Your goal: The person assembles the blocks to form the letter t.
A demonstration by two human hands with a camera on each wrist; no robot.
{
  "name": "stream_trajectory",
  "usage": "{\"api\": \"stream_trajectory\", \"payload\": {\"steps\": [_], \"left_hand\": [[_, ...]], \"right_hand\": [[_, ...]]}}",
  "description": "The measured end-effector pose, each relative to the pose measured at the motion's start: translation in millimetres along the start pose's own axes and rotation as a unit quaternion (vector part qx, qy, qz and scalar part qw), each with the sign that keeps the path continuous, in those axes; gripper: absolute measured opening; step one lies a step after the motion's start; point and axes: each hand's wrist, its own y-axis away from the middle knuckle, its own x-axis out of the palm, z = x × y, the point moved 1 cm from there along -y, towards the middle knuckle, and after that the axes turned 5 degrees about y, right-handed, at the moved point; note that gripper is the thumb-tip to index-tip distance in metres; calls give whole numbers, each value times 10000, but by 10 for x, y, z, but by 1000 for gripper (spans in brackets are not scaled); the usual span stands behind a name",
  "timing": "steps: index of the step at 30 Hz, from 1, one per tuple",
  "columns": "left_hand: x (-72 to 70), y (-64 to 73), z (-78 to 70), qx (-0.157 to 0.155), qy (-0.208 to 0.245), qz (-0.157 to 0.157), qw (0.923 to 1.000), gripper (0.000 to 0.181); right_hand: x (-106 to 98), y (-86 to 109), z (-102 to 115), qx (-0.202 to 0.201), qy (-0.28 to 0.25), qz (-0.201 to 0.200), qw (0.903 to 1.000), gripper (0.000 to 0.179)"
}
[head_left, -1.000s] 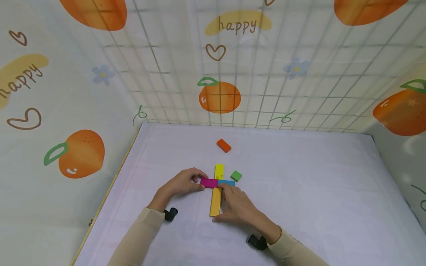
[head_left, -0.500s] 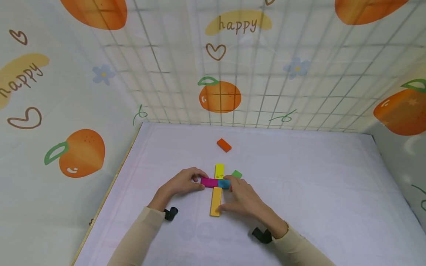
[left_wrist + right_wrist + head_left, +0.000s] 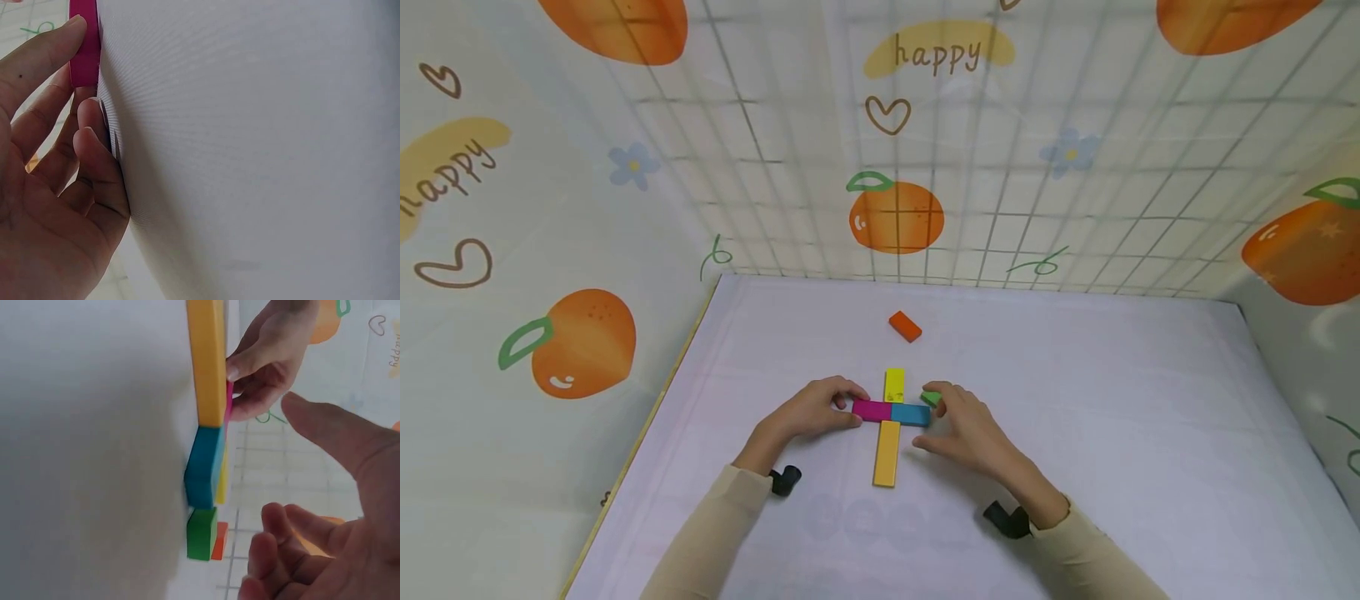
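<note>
A magenta block (image 3: 871, 411) and a blue block (image 3: 912, 415) lie end to end in a row. Behind them sits a yellow block (image 3: 894, 385), and a longer amber block (image 3: 887, 457) extends from the row towards the person, making a cross. My left hand (image 3: 815, 410) pinches the left end of the magenta block between thumb and fingers, seen too in the left wrist view. Above and right of the blue block, my right hand (image 3: 972, 429) has thumb and fingers spread, holding nothing. Its fingertips overlap a green block (image 3: 929, 398) in the head view.
An orange-red block (image 3: 905, 326) lies apart, farther back on the white tabletop (image 3: 1112, 400). A printed cloth backdrop (image 3: 895, 133) rises behind and at both sides. Black wrist devices (image 3: 1006, 520) sit under the wrists.
My right hand has let go of the blue block and moved right and back, towards the green block. The left hand stays at the magenta block.
</note>
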Motion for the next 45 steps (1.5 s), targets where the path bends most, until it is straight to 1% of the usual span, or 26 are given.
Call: {"api": "stream_trajectory", "payload": {"steps": [6, 9, 13, 16, 22, 32, 39, 45], "left_hand": [[1, -3, 21, -27, 66, 40, 10000, 31], [2, -9, 35, 23, 68, 42, 10000, 31], [4, -10, 46, 42, 80, 20, 10000, 31], [7, -5, 46, 27, 93, -3, 10000, 31], [9, 1, 42, 25, 101, -10, 9999, 31], [9, 1, 33, 18, 45, -19, 10000, 32], [-10, 26, 6, 105, 90, 13, 9999, 32], [-8, 22, 6, 51, 57, 18, 10000, 32]], "right_hand": [[-39, -52, -154, -341, -216, -133, 9991, 65], [-57, -99, -226, -449, -229, -258, 9984, 59], [-91, -169, -303, -467, -203, -370, 9980, 55], [-108, -226, -356, -388, -189, -366, 9984, 54], [-113, -332, -441, -45, -226, -142, 9996, 53], [-67, -436, -548, -110, -95, 264, 9995, 49], [-54, -449, -531, 102, 28, 379, 9992, 49], [-53, -466, -548, -5, 86, 400, 9992, 47]]}}
